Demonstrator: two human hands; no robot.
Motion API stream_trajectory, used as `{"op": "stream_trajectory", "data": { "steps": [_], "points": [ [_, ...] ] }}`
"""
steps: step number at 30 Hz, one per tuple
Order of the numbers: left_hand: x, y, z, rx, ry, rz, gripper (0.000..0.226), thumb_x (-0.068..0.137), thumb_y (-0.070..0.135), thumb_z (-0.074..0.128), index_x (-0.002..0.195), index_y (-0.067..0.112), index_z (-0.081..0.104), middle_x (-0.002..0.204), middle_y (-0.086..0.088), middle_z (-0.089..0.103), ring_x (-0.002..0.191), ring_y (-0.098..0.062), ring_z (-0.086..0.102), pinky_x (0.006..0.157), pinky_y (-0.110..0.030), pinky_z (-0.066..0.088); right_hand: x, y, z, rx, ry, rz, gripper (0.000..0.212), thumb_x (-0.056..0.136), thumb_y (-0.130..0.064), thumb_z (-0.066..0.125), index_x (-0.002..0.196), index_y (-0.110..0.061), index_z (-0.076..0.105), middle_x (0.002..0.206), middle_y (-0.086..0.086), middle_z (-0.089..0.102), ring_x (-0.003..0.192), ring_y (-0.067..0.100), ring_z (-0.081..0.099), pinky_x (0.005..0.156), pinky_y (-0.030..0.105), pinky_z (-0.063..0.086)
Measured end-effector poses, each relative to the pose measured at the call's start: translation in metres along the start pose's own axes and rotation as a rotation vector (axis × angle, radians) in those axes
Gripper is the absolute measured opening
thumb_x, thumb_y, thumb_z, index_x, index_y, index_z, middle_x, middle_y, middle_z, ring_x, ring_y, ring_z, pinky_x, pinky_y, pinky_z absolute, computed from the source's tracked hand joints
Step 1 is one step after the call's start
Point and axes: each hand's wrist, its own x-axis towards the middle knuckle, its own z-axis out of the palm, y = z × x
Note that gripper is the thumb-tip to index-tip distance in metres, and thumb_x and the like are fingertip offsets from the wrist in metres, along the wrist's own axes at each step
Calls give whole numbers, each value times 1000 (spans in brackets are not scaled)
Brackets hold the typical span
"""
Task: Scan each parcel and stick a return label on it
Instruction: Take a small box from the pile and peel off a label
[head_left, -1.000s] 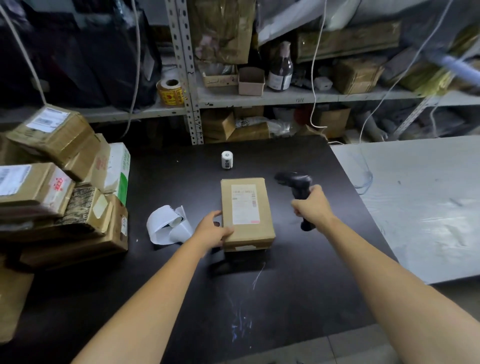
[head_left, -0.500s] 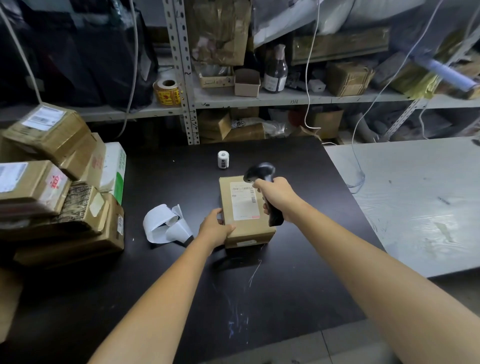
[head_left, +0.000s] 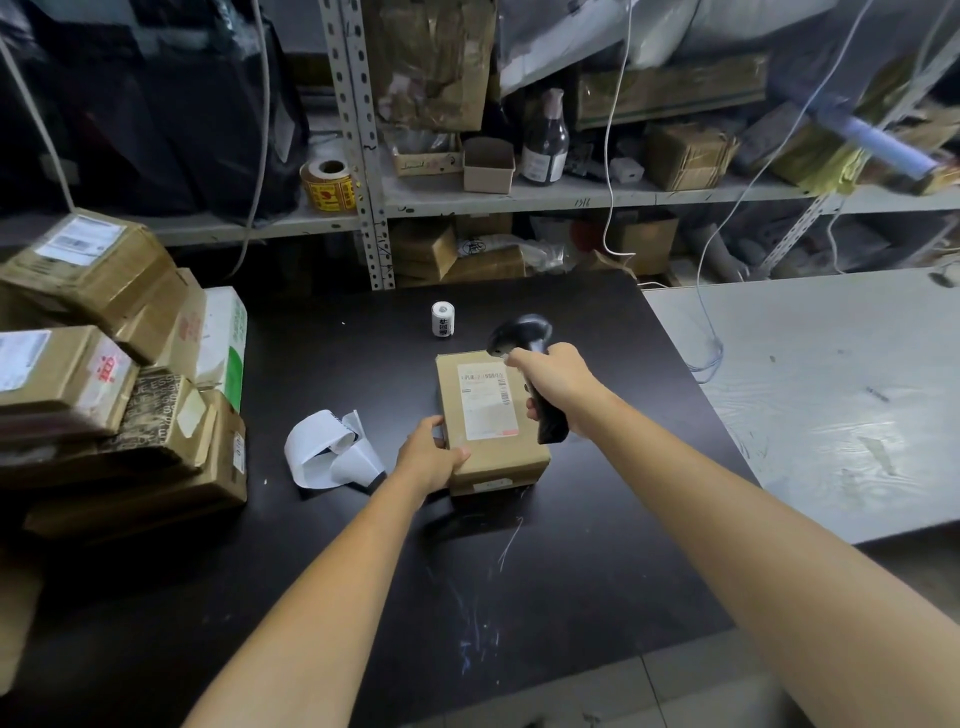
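Observation:
A small brown parcel (head_left: 493, 457) with a white shipping label on top lies flat in the middle of the black table (head_left: 363, 571). My left hand (head_left: 428, 457) grips its near left corner, thumb on top. My right hand (head_left: 556, 384) holds a black barcode scanner (head_left: 524, 338) by the handle, just above the parcel's right side, its head over the label's barcode. A small roll of labels (head_left: 442, 319) stands behind the parcel. A curled strip of white label backing (head_left: 332, 452) lies to the parcel's left.
Several brown parcels (head_left: 98, 364) are stacked at the table's left edge. A pale table (head_left: 831, 395) adjoins on the right. Metal shelving (head_left: 571, 192) behind holds boxes, a bottle and a yellow sticker roll (head_left: 328, 184). White cables hang down at the back right.
My right hand has brought the scanner leftward from beside the parcel to over its label. My left hand has kept its hold on the parcel's corner.

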Motion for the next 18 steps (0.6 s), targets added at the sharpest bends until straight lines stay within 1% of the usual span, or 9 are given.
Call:
{"op": "stream_trajectory", "data": {
  "steps": [3,5,7,9,10,12,15,17,18],
  "points": [
    [0,1,-1,-12,-16,-4,83,82,15,75,149,29,29,120,-2,56,112,-28,59,96,-48,52,11,21,-15,-14,99,-59,36,86,-34,69,105,-9,52,82,12,63,59,22,61,53,31,56],
    [1,2,-2,-20,-26,-2,91,81,13,75,152,33,22,120,1,52,115,-28,57,97,-48,51,18,45,-30,-48,191,-70,31,87,-34,68,102,-10,57,86,12,66,66,25,65,59,36,57],
    [2,2,-3,-38,-41,2,88,81,11,75,151,34,27,121,3,55,112,-27,60,94,-48,53,23,72,-44,-87,266,-50,23,87,-32,68,90,-10,61,78,9,64,69,26,60,63,34,49],
    [3,1,-3,-62,-54,5,82,81,8,73,148,34,33,121,2,59,108,-25,63,91,-47,55,27,100,-56,-94,314,0,21,88,-26,68,77,-11,59,67,5,56,67,26,53,59,32,40],
    [3,1,-3,-67,-57,2,82,81,7,73,148,34,33,120,3,60,108,-25,63,90,-46,56,30,113,-61,-94,328,41,21,88,-23,69,76,-10,58,66,5,55,68,27,53,58,32,40],
    [2,1,-2,-80,-58,-3,82,83,5,72,148,33,33,114,6,58,108,-26,63,88,-46,57,34,138,-68,-96,327,130,16,88,-19,69,84,-5,62,74,10,59,75,30,57,65,36,45],
    [2,1,-2,-90,-51,2,80,85,3,71,149,32,33,109,7,56,106,-24,62,85,-46,58,39,166,-71,-118,304,208,22,87,-18,72,98,0,66,87,15,66,86,34,62,75,40,49],
    [1,1,-1,-80,-47,5,79,86,3,70,149,32,33,109,8,56,104,-21,62,82,-41,59,42,179,-69,-110,283,232,26,86,-20,74,101,0,66,94,17,68,91,35,64,78,40,50],
    [1,1,-1,-81,-49,5,78,86,4,69,149,32,33,109,9,57,102,-18,61,78,-37,60,43,184,-68,-95,270,242,27,86,-20,74,102,1,66,96,17,68,93,35,65,80,41,51]
  ]
}}
